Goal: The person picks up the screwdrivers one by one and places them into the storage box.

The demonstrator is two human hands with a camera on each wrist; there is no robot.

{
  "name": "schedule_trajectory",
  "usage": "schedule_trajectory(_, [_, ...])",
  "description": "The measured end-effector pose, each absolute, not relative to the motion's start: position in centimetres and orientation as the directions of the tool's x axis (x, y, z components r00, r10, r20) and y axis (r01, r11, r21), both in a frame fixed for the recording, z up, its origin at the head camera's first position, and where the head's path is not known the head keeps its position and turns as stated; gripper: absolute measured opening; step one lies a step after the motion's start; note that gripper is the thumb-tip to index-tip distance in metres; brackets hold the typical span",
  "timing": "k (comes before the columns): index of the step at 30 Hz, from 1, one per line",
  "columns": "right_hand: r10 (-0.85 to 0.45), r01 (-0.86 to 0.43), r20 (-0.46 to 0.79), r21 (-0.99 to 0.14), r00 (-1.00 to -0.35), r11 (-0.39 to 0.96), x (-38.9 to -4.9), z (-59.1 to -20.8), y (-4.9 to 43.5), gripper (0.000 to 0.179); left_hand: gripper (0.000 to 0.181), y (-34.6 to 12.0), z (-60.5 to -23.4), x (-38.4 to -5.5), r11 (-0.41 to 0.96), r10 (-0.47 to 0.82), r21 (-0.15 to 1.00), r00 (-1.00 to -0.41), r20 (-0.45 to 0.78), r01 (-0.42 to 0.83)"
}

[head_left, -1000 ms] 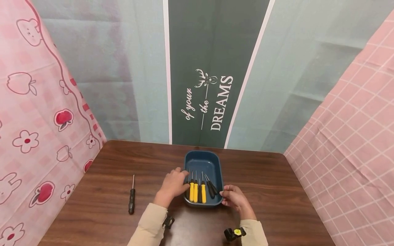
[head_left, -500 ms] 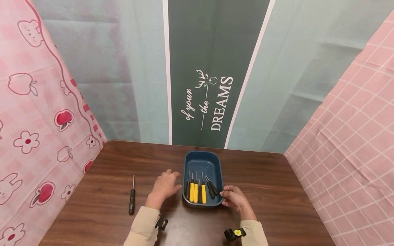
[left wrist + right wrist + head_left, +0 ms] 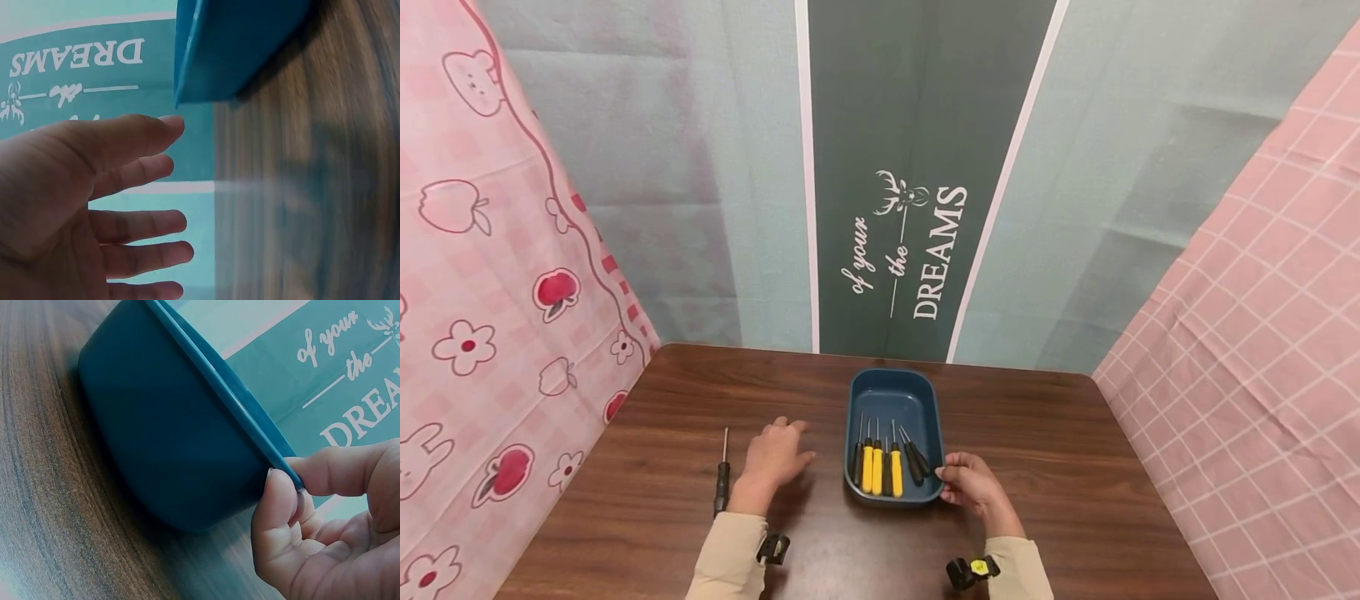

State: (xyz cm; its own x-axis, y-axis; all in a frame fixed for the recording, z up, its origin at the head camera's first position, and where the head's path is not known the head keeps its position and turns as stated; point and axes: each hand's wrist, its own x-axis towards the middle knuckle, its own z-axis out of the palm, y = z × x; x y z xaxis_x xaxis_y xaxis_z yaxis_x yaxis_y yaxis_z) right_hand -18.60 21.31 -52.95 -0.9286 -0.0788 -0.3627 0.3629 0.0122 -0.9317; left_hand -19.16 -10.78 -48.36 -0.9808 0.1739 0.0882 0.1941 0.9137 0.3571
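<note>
A blue rectangular bin (image 3: pixel 904 400) stands on the wooden table, holding several screwdrivers (image 3: pixel 877 468) with yellow or black handles, side by side with their shafts pointing away. My right hand (image 3: pixel 972 482) pinches the bin's right rim near its front corner; in the right wrist view, thumb and curled fingers (image 3: pixel 278 497) grip the rim. Left of the bin, my left hand (image 3: pixel 772 457) is over the table with nothing in it, its fingers (image 3: pixel 140 225) spread and fairly straight in the left wrist view. Just left of that hand lies a black-handled screwdriver (image 3: pixel 722 483), partly covered by the sleeve.
The brown table (image 3: pixel 1060 467) reaches back to a hanging green-and-grey cloth (image 3: pixel 887 100) with printed lettering. Pink patterned cloths (image 3: pixel 1262 292) hang at both sides. Both wrists carry small black camera mounts (image 3: pixel 772 549).
My left hand has left the bin's left side and moved left across the table toward the single screwdriver. My right hand and the bin have stayed in place.
</note>
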Motion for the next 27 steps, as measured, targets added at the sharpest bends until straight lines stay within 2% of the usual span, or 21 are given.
schedule_trajectory(10, [-0.088, 0.360, -0.360, -0.933, -0.929, 0.014, -18.6, -53.0, 21.3, 0.032, 0.039, -13.5, -49.3, -18.5, 0.894, 0.127, 0.428, -0.991, 0.034, 0.129])
schedule_trajectory(21, [-0.082, 0.361, -0.360, -0.933, -0.929, 0.013, -18.7, -52.9, 21.4, 0.031, 0.042, -16.2, -49.5, -18.2, 0.865, 0.125, 0.489, -0.992, 0.006, 0.112])
schedule_trajectory(27, [-0.088, 0.361, -0.361, -0.933, -0.928, 0.018, -18.7, -53.0, 21.5, 0.031, 0.044, -17.2, -50.2, -18.1, 0.851, 0.080, 0.524, -0.996, -0.040, 0.047])
